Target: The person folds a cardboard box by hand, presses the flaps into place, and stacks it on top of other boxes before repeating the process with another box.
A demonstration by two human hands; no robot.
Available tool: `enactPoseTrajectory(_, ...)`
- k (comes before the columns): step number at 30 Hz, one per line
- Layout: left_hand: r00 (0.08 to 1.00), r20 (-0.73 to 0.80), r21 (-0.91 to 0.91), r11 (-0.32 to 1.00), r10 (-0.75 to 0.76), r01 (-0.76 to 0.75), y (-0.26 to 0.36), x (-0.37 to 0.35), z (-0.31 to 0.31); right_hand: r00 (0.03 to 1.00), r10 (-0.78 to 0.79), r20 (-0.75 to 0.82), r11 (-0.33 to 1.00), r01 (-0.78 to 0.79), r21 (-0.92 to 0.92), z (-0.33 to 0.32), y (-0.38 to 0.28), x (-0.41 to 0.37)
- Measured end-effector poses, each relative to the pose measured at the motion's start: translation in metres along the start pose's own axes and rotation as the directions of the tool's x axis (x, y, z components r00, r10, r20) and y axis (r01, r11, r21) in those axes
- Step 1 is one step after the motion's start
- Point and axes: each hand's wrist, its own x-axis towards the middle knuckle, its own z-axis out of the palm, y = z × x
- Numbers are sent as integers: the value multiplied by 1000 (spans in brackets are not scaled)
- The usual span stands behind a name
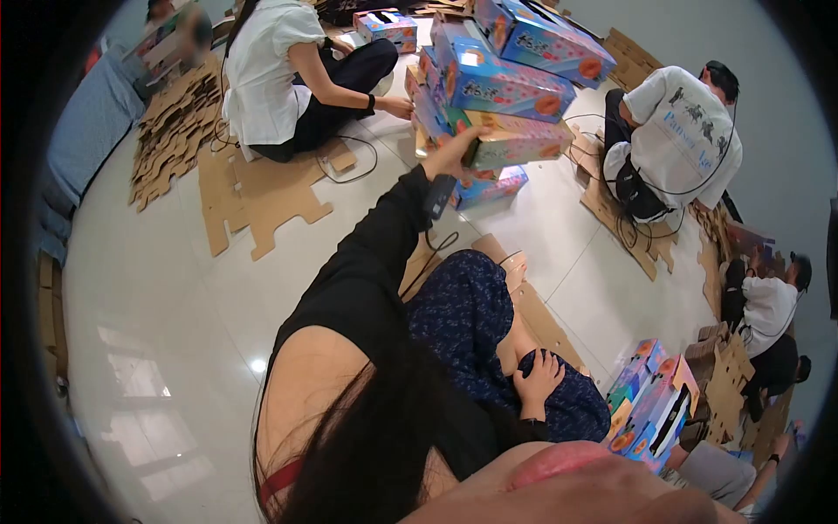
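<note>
My left hand (452, 154) reaches forward, closed on the near end of a pink and green printed carton (517, 140) within a leaning stack. Part of its fingers is hidden by the carton. Right above lies a blue carton with pink flowers (511, 86), and another blue carton (546, 42) tops the pile. Below the held one, a blue carton (491, 187) stands near the floor. My right hand (539, 377) rests on my knee over the dark patterned cloth (572, 402), fingers spread and holding nothing.
More printed cartons (650, 402) stand by my right side. Flat cardboard sheets (253, 192) lie on the tiled floor, with a pile (175, 131) at far left. A person in white (275, 74) sits ahead, one hand near the stack; another person (681, 131) sits at right. Cables trail nearby.
</note>
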Motion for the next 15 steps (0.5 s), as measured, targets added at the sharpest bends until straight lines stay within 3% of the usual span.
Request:
enactPoseTrajectory(2, 993, 116, 74, 997, -11, 3, -21, 8, 3, 1000, -1, 12, 1000, 1, 2, 1, 1, 0)
enactPoseTrajectory(5, 988, 153, 165, 986, -18, -8, -40, -17, 39, 1000, 1, 28, 1000, -1, 10, -2, -1, -1)
enactPoseTrajectory(6, 994, 95, 183, 983, -48, 29, -45, -25, 55, 1000, 0, 31, 1000, 0, 15, -3, 0, -1)
enactPoseTrajectory(9, 999, 43, 94, 995, -24, 20, -73, -34, 88, 999, 3, 36, 999, -5, 37, -4, 2, -3)
enactPoseTrajectory(10, 989, 144, 17, 1000, -23, 21, -83, -29, 90, 999, 2, 34, 999, -4, 46, -5, 2, -4)
enactPoseTrajectory(15, 999, -32, 9, 1000, -5, 6, -113, -24, 100, 999, 3, 34, 998, -5, 55, -7, 4, -6)
